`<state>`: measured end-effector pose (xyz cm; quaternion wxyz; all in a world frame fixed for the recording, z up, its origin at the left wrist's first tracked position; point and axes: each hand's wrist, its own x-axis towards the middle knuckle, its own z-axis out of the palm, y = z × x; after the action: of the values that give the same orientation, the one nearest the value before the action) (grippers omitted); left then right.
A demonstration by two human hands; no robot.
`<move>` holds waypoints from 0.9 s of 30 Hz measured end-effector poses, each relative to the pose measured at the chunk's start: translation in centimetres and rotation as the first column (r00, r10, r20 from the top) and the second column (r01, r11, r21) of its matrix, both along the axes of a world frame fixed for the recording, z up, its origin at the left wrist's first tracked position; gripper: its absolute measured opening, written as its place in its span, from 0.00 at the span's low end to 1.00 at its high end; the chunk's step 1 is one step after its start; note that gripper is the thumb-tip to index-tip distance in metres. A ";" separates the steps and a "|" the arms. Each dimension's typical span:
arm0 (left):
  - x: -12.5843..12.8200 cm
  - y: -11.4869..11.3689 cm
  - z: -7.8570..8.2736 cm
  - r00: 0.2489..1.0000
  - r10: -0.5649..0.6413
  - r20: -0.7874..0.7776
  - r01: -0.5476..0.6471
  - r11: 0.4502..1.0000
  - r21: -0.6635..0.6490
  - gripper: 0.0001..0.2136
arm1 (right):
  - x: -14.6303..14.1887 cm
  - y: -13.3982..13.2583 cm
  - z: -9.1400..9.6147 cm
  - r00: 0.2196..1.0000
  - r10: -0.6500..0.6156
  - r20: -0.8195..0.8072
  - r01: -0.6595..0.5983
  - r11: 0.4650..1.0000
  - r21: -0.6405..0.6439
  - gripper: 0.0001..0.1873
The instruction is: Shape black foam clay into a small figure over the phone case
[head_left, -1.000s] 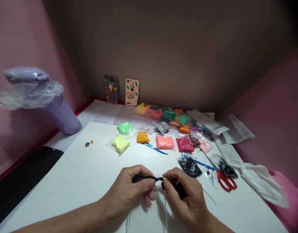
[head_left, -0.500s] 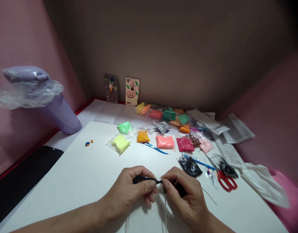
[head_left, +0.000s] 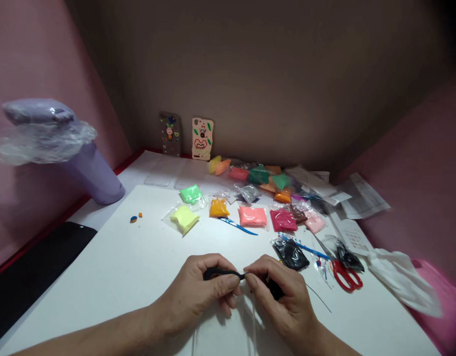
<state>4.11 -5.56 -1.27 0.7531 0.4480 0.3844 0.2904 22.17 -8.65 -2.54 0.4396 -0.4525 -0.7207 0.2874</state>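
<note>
A soft black strip, which looks like modelling clay [head_left: 217, 271], stretches between my two hands above the white board. My left hand [head_left: 202, 289] is closed, with thumb and fingers pinching the strip near its right part. At its thin right end, the thumb and fingertips of my right hand [head_left: 280, 296] grip it. More black material [head_left: 275, 289] shows under the curled fingers of my right hand; its shape is mostly hidden. Below my hands lies a clear, flat case-like piece [head_left: 224, 338], partly covered by them. Just beyond my right hand rests a packet of black clay [head_left: 292, 253].
Clay packets, including yellow [head_left: 185, 219] and coral [head_left: 252, 216], lie across the board's far side. A blue tool [head_left: 238, 226] and red-handled scissors [head_left: 346, 277] lie nearby. Two decorated phone cases [head_left: 203, 139] lean on the wall. A purple object [head_left: 98, 173] stands left.
My hands stay almost in place. The right fingertips have shifted very slightly left along the black strip, closer to the left thumb.
</note>
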 end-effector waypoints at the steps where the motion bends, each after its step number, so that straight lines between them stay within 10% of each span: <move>1: 0.0 0.0 0.0 1.000 0.002 0.002 -0.002 1.000 -0.001 0.10 | 0.1 0.0 0.0 1.000 0.010 -0.012 -0.010 1.000 -0.003 0.06; 27: 0.1 0.1 -0.3 1.000 0.015 0.013 -0.014 1.000 -0.027 0.12 | 0.3 0.0 0.0 1.000 0.004 -0.030 -0.007 0.996 -0.093 0.09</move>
<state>4.19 -5.42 -1.57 0.7595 0.4331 0.3863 0.2938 22.43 -8.66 -2.52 0.4278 -0.4664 -0.7011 0.3284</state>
